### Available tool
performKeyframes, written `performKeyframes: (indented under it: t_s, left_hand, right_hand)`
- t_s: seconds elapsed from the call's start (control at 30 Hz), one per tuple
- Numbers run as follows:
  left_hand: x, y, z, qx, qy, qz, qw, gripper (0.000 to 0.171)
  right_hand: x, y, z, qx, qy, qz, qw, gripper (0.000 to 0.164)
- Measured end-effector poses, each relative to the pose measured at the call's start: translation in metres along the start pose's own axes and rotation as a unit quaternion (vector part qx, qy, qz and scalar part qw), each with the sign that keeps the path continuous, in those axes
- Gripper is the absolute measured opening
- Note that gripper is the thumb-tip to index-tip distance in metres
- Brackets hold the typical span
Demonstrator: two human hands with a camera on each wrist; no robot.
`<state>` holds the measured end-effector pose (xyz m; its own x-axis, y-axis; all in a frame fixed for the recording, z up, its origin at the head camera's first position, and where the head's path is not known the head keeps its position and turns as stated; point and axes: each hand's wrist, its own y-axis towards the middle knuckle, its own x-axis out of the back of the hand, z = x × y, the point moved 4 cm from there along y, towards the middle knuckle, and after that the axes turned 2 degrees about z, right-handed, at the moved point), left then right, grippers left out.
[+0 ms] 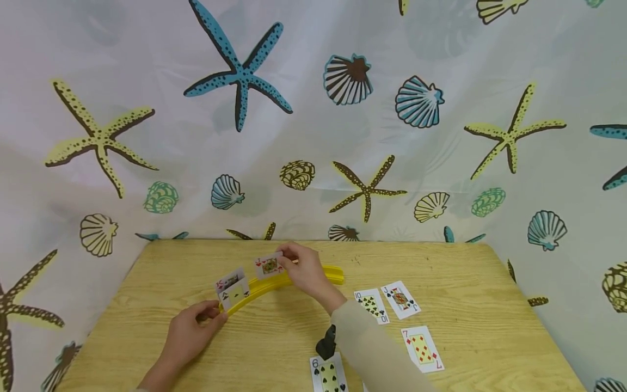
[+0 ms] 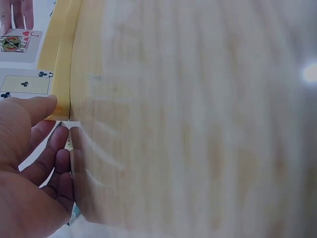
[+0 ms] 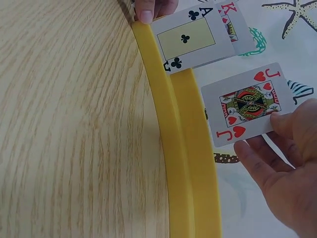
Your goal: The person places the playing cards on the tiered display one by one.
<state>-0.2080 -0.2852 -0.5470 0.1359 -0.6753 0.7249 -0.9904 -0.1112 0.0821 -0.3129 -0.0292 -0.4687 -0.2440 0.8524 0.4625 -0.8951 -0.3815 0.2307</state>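
Note:
A curved yellow card holder stands on the wooden table. Its left end is pinched by my left hand, with the thumb in front. An ace of clubs and a king stand upright in the holder near that end, the king behind the ace. My right hand pinches the jack of hearts by its right edge, thumb on the face. This card is at the holder's rear side; whether it touches the slot I cannot tell.
Face-up cards lie right of the holder: a ten of clubs, a jack of spades, a seven of diamonds and a six of spades. My right forearm passes over this area. Patterned cloth hangs around the table.

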Motion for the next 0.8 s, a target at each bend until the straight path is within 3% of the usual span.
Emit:
performKeyframes:
  t_s: [0.8]
  left_hand:
    - [-0.0006,0.0013,-0.002,-0.006,0.004,-0.007,0.9999,0.039]
  right_hand:
    - [-0.0088,0.0043,-0.0021,-0.013,0.017,0.016,1.0,0.016]
